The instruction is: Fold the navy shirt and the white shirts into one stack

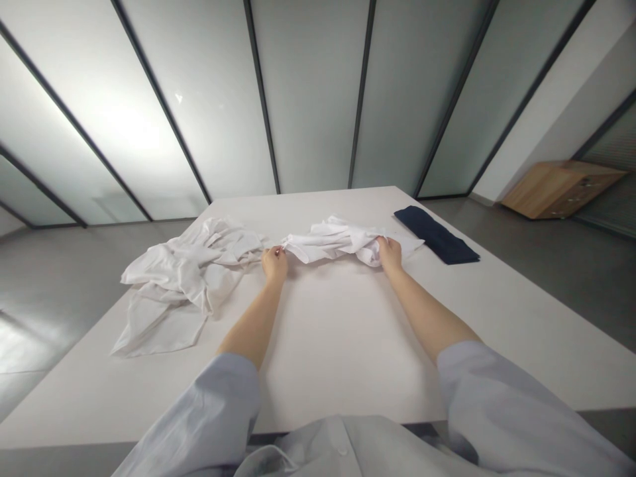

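A crumpled white cloth garment stretches between my hands over the middle of the white table. My left hand pinches its left end. On the other side my right hand grips the bunched right part, and a corner of the fabric pokes out past the fingers. Which part of the garment each hand holds, I cannot tell. A larger heap of white cloth lies just left of my left hand, partly draped over the table's left edge.
A dark navy folded cloth lies flat at the table's right side, beyond my right hand. Frosted glass panels stand behind the table. A wooden cabinet is on the floor at the far right.
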A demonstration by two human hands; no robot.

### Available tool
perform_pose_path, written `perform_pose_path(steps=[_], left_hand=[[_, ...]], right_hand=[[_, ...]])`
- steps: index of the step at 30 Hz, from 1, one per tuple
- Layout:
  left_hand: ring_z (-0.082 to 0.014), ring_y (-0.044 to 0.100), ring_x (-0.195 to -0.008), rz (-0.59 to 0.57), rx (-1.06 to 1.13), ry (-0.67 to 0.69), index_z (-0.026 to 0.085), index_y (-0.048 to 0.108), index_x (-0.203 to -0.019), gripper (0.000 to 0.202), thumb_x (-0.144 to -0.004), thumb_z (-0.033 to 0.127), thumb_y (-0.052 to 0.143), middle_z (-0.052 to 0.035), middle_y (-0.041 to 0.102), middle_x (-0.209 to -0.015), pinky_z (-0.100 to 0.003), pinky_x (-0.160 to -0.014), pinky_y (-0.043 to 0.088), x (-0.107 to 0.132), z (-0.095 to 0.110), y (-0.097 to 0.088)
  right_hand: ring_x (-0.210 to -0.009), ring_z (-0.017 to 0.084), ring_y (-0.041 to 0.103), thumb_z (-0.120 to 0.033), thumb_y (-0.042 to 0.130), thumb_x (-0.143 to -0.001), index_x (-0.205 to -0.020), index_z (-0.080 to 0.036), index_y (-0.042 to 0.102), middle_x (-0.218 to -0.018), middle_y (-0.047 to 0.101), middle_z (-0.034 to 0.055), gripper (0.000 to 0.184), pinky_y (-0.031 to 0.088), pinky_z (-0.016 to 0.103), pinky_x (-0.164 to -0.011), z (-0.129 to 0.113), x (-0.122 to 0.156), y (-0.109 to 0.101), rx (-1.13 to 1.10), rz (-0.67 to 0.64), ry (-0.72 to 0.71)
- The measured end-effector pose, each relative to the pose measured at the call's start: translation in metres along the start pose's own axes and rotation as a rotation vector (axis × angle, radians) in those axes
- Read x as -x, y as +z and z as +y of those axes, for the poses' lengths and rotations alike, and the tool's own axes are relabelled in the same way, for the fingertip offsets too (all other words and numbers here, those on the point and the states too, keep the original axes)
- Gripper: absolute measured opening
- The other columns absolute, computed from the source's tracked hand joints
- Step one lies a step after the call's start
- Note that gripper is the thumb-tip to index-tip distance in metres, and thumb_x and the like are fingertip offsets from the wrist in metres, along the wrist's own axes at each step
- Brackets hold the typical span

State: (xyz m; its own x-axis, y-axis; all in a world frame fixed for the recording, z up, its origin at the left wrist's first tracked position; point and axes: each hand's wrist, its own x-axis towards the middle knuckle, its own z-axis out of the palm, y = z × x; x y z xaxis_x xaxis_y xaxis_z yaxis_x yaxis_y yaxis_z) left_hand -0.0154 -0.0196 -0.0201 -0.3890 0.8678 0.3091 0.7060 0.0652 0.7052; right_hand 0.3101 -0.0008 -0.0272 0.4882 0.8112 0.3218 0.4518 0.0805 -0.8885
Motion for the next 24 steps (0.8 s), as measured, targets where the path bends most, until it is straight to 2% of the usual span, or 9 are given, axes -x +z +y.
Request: perform_pose_path(steps=[3,5,7,9,11,14,16,19,24], left_hand=[[-0.0240,0.066,-0.093,-0.077,0.100,-0.057,0.018,0.070,-0.104,0.031,-0.088,0.025,0.045,-0.0082,0.073,-0.093,-0.035,-0.085,0.049,-0.005,-0.008,0.007],[-0.0244,0.066,-0.098,-0.061,0.219,-0.056,0.016,0.069,-0.108,0.035,-0.089,0.026,0.042,-0.0087,0.073,-0.098,-0.035,-0.087,0.050,-0.008,-0.011,0.013],[-0.0232,0.064,-0.107,-0.036,0.348,-0.049,0.015,0.065,-0.119,0.041,-0.092,0.029,0.037,-0.0088,0.072,-0.108,-0.034,-0.091,0.049,-0.009,-0.013,0.018],[-0.0223,0.059,-0.118,-0.031,0.415,-0.041,0.015,0.057,-0.130,0.046,-0.095,0.034,0.034,-0.0099,0.067,-0.122,-0.033,-0.098,0.046,-0.008,-0.013,0.021],[-0.0239,0.051,-0.128,-0.037,0.383,-0.009,0.015,0.049,-0.137,0.051,-0.094,0.040,0.041,-0.0126,0.058,-0.136,-0.034,-0.104,0.041,-0.005,-0.013,0.021],[-0.0302,0.046,-0.133,-0.090,0.243,0.061,0.013,0.038,-0.145,0.072,-0.082,0.039,0.063,-0.0166,0.052,-0.141,-0.039,-0.108,0.038,0.000,-0.013,0.021],[-0.0330,0.047,-0.131,-0.133,0.178,0.077,0.013,0.031,-0.148,0.081,-0.077,0.030,0.068,-0.0176,0.053,-0.139,-0.042,-0.107,0.039,0.001,-0.015,0.021],[-0.0313,0.048,-0.130,-0.125,0.186,0.051,0.012,0.025,-0.150,0.080,-0.078,0.020,0.061,-0.0177,0.053,-0.138,-0.041,-0.106,0.040,-0.003,-0.018,0.020],[-0.0230,0.053,-0.125,-0.001,0.313,-0.074,0.009,0.016,-0.150,0.077,-0.081,0.012,0.050,-0.0174,0.057,-0.132,-0.035,-0.105,0.041,-0.013,-0.022,0.017]], right_hand=[[-0.064,0.021,0.054,-0.054,0.041,-0.083,-0.062,-0.022,0.056,-0.056,0.057,0.0021,0.041,0.040,0.029,-0.059,0.001,0.002,0.002,0.091,-0.058,-0.057],[-0.068,0.023,0.057,-0.057,0.039,-0.085,-0.067,-0.022,0.059,-0.061,0.061,0.0035,0.044,0.043,0.030,-0.064,0.002,0.003,0.004,0.127,-0.116,-0.094],[-0.076,0.024,0.061,-0.057,0.036,-0.087,-0.081,-0.020,0.064,-0.076,0.068,0.0060,0.047,0.047,0.032,-0.071,0.002,0.005,0.006,0.115,-0.189,-0.137],[-0.090,0.025,0.064,-0.055,0.038,-0.089,-0.103,-0.018,0.065,-0.097,0.071,0.0091,0.048,0.048,0.034,-0.081,0.002,0.007,0.009,0.122,-0.249,-0.188],[-0.108,0.027,0.061,-0.051,0.047,-0.087,-0.123,-0.016,0.059,-0.119,0.067,0.0125,0.051,0.044,0.037,-0.094,0.000,0.010,0.010,0.202,-0.268,-0.262],[-0.126,0.029,0.050,-0.044,0.059,-0.082,-0.135,-0.016,0.051,-0.136,0.057,0.0141,0.061,0.037,0.041,-0.104,-0.006,0.014,0.010,0.384,-0.274,-0.365],[-0.123,0.031,0.053,-0.043,0.059,-0.082,-0.132,-0.018,0.055,-0.132,0.060,0.0136,0.056,0.039,0.042,-0.102,-0.011,0.016,0.009,0.492,-0.330,-0.337],[-0.112,0.032,0.060,-0.040,0.053,-0.087,-0.119,-0.020,0.066,-0.116,0.069,0.0128,0.040,0.043,0.041,-0.095,-0.014,0.015,0.007,0.601,-0.402,-0.189],[-0.113,0.027,0.060,-0.027,0.035,-0.092,-0.123,-0.023,0.065,-0.119,0.069,0.0088,0.043,0.044,0.035,-0.092,-0.008,0.005,0.003,0.523,-0.238,-0.025]])
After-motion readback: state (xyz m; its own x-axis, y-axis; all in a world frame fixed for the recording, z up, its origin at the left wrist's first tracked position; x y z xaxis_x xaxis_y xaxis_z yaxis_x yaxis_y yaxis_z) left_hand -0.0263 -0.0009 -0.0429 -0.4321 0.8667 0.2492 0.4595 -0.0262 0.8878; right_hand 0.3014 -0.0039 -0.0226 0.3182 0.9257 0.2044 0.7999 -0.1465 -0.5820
